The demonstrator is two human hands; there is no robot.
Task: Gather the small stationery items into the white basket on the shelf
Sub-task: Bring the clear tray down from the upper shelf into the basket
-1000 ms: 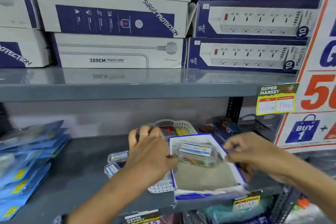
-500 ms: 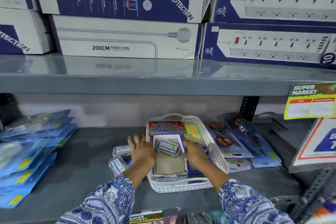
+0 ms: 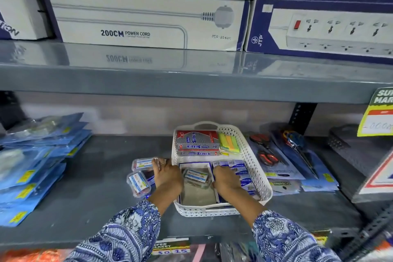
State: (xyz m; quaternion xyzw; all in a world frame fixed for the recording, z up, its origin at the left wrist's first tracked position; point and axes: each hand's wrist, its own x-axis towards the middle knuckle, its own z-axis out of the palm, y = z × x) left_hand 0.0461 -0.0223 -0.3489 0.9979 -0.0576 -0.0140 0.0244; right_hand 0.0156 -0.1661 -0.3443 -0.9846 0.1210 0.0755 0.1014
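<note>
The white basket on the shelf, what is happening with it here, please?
A person in blue patterned sleeves is filling the white perforated plastic basket on the grey metal shelf. The right hand is inside it, beside a small clear plastic case lying in an open blue-edged cardboard box. The left hand rests at the basket's left wall, next to two more clear cases that lie outside. Neither hand's grip is clearly closed on anything.

Shelf (image 3: pixel 102 193) (grey) carries basket (image 3: pixel 258 174).
</note>
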